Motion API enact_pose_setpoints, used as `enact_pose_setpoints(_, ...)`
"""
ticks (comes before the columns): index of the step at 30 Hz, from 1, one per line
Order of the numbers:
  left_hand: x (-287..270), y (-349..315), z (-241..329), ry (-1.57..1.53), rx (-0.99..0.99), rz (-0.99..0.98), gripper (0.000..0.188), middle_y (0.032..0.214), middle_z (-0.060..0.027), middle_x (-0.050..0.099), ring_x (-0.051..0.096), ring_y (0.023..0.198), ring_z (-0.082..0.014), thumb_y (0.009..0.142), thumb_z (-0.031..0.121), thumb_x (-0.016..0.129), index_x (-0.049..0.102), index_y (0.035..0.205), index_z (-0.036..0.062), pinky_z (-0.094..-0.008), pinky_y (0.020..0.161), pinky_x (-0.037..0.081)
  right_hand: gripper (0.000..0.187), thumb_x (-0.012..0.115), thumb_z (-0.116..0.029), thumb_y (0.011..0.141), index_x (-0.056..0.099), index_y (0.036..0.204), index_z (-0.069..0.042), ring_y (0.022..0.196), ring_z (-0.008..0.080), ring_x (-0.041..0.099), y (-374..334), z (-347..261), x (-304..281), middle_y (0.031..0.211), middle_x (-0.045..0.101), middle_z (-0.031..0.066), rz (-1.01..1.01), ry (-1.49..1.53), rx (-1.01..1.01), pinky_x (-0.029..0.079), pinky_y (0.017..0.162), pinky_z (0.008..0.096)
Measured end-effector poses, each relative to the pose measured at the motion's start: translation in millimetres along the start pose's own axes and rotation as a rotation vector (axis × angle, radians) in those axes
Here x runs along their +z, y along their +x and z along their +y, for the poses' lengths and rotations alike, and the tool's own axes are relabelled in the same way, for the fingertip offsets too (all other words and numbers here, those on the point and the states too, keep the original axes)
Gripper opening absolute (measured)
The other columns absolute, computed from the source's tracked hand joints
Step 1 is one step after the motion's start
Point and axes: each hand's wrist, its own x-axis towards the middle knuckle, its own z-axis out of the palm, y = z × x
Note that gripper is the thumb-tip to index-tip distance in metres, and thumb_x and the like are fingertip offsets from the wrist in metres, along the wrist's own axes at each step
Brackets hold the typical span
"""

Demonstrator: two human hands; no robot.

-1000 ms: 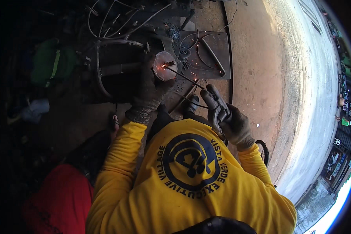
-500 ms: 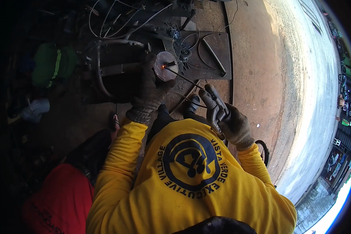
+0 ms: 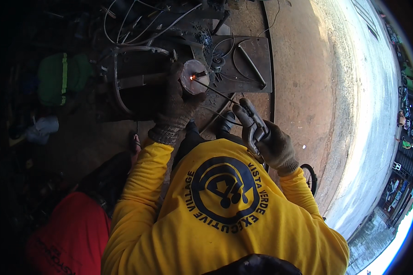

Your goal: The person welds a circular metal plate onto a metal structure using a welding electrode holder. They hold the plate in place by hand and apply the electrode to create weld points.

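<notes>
My left hand [image 3: 173, 110], in a brown knit glove, is closed around the side of a round metal disc [image 3: 190, 87] with a short dark stub on its face. My right hand [image 3: 276, 147], gloved too, grips a grey welding electrode holder [image 3: 254, 126]. A thin dark welding rod [image 3: 218, 92] runs from the holder's jaws to the disc. Where the rod's tip meets the disc, beside the stub, a small orange glow [image 3: 192, 78] shows. Behind the glove, the back of the disc and some left fingers are hidden or too dark to make out.
A dark metal plate [image 3: 259, 59] beyond the disc carries a metal tube [image 3: 252, 66] and loose cable. Left of my hand stands a curved metal frame [image 3: 118, 85]. Someone in red [image 3: 78, 233] is close at my lower left; a green garment [image 3: 55, 78] is farther left.
The orange glow at the rod's tip has grown larger. My right hand and the holder have shifted very slightly left; the left hand stays put. The green garment at left has turned a little.
</notes>
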Motion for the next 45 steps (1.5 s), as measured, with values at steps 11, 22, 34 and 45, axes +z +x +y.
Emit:
enact_pose_setpoints(11,1.2,-0.6,-1.1,-0.053,-0.036,0.009,0.094,0.146,-0.0204,0.045,0.046,0.136,-0.0327,0.077,0.018,0.087,0.031,0.151,0.0005,-0.0432,0.114,0.037,0.040,0.071,-0.022,0.093,0.060,0.122,0.001,0.082,0.0169,0.066,5.0,21.0,-4.6,0.096,0.070,0.0078,-0.172,0.667,0.329,0.054,0.074,0.0341)
enact_pose_setpoints(22,0.6,1.4,-1.3,-0.002,-0.081,0.059,0.077,0.140,-0.0162,0.048,0.051,0.129,-0.0269,0.084,0.009,0.079,0.037,0.148,0.0052,-0.0416,0.098,0.053,0.054,0.070,-0.023,0.088,0.054,0.131,0.005,0.100,0.0261,0.071,2.4,20.5,-8.7,0.104,0.071,0.0188,0.015,0.336,0.026,0.055,0.088,0.0359)
enact_pose_setpoints(34,1.8,4.3,7.2,-0.107,-0.033,0.000,0.094,0.143,-0.0183,0.047,0.048,0.133,-0.0301,0.076,0.007,0.084,0.029,0.151,0.0024,-0.0415,0.113,0.039,0.059,0.079,-0.026,0.081,0.059,0.130,-0.001,0.100,0.0339,0.073,-0.8,8.4,-3.2,0.107,0.072,0.0201,-0.019,0.099,-0.079,0.057,0.086,0.0383)
enact_pose_setpoints(45,-2.2,4.1,10.9,-0.036,-0.021,-0.023,0.096,0.144,-0.0207,0.046,0.048,0.134,-0.0319,0.077,0.012,0.085,0.026,0.152,0.0020,-0.0430,0.114,0.037,0.059,0.080,-0.026,0.078,0.061,0.129,-0.003,0.098,0.0350,0.072,2.1,2.6,-1.3,0.106,0.072,0.0200,-0.014,0.027,-0.051,0.057,0.085,0.0390)
